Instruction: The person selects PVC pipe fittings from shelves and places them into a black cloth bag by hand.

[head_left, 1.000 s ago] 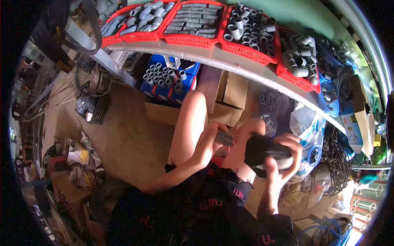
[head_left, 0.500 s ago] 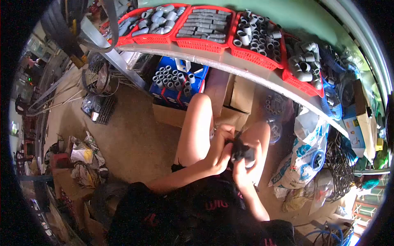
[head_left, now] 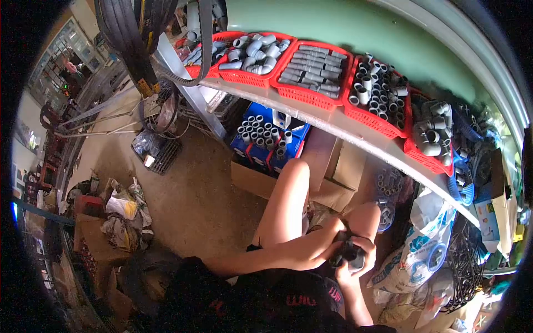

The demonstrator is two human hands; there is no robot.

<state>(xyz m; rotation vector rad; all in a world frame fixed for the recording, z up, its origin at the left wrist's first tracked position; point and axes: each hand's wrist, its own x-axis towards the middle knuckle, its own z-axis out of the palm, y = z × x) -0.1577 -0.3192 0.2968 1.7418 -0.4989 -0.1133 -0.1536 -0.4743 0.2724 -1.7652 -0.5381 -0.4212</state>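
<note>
I sit with my bare knees up, and both hands meet between them. My left hand (head_left: 325,244) and my right hand (head_left: 360,256) are closed around one dark object (head_left: 347,254), black with a paler grey part. The fingers hide most of the object, so I cannot tell its exact shape. It sits close to my right knee (head_left: 363,216), just above my black shorts.
Red baskets (head_left: 311,94) of grey pipe fittings line a pale shelf ahead. Below it stand a blue crate of pipe pieces (head_left: 266,141) and cardboard boxes (head_left: 338,166). A printed sack (head_left: 416,255) and coiled black hose (head_left: 466,261) lie at right; rubbish (head_left: 119,213) lies on the floor at left.
One second ago my hands were apart, the left on a small grey piece, the right on a large black object. They have come together low between my knees. The view has tilted up.
</note>
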